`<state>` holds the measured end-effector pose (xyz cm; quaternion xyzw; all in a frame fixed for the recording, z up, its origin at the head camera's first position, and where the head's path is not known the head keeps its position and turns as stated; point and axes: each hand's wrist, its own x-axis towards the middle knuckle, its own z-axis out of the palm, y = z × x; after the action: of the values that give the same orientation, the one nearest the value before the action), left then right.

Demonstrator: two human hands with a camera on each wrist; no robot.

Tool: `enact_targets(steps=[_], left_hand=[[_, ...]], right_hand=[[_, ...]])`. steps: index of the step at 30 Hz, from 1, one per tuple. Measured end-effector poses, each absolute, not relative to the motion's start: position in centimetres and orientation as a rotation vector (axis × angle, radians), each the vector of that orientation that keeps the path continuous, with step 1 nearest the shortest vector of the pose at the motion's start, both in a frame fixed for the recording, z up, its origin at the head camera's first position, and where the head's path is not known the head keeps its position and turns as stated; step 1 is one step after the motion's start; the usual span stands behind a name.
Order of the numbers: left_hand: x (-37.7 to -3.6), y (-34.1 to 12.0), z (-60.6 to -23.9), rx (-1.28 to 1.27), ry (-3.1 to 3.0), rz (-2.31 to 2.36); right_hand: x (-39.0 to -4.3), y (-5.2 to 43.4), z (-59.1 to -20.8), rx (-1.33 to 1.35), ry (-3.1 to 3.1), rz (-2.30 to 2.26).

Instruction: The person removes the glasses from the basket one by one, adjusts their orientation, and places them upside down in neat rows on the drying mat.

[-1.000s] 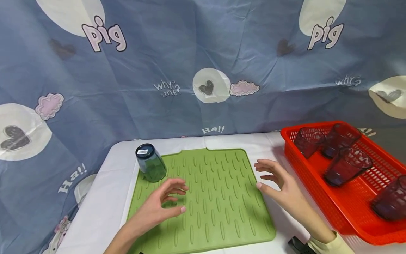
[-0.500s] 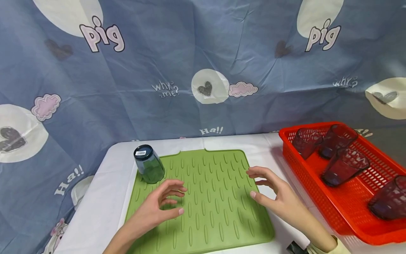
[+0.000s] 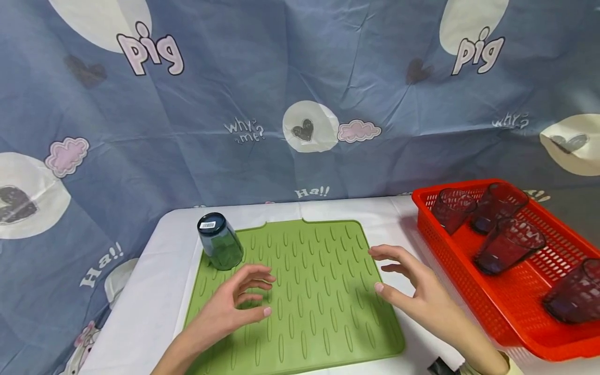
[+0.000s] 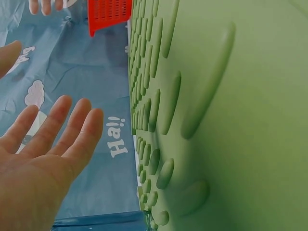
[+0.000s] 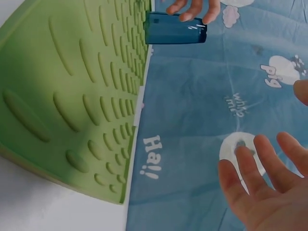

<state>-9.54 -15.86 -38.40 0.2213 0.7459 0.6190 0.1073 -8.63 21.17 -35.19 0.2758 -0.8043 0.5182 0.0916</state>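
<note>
Tumbler of dark blue glass (image 3: 220, 242), barcode sticker on its base, stood upside down on the far-left corner of a light green ridged rubbery mat (image 3: 307, 291). Mouth down probably for steadiness; the raised ridges likely left gaps under the rim for air or water. Mat lay flat on the white-covered bench (image 3: 136, 317), its far side near the bench's far edge, presumably so both hands reached it easily.

Left hand (image 3: 234, 299) hovered over the mat's left half, near the tumbler but apparently apart from it: thumb wide of loosely bent fingers, nothing held. Right hand (image 3: 417, 286) hung by the mat's right edge, on the basket side, same wide, empty shape. Palms turned inward; read as a ready pose, not a grip. Tumbler's weight was all on the mat.

Red perforated plastic basket (image 3: 473, 294) sat right of the mat, toward the bench's far-right corner, probably for right-side reach without crowding the mat. Inside, four purple-looking glass tumblers (image 3: 508, 247), mouths up: three toward the far end, one nearer. True colour unclear against the red. Walls likely stopped them rolling away. Blue printed fabric (image 3: 262, 172) hung behind the bench's far edge.
</note>
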Motion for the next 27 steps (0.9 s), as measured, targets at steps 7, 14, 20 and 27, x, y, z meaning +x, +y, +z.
enact_targets(steps=[7,14,20,27], left_hand=[[-9.6,-15.8,-38.4,0.662,2.195,1.821],[-9.5,-15.9,-38.3,0.685,2.221,1.819],[-9.5,-15.9,-38.3,0.671,2.250,1.807],[-9.5,-15.9,-38.4,0.701,2.260,1.803]], right_hand=[[-7.9,22.0,-34.4,0.768,-2.431,1.474],[-7.2,22.7,-33.4,0.786,-2.405,1.389],[-6.8,23.6,-32.9,0.722,-2.450,1.352],[-6.0,24.6,-32.3,0.695,-2.475,1.363]])
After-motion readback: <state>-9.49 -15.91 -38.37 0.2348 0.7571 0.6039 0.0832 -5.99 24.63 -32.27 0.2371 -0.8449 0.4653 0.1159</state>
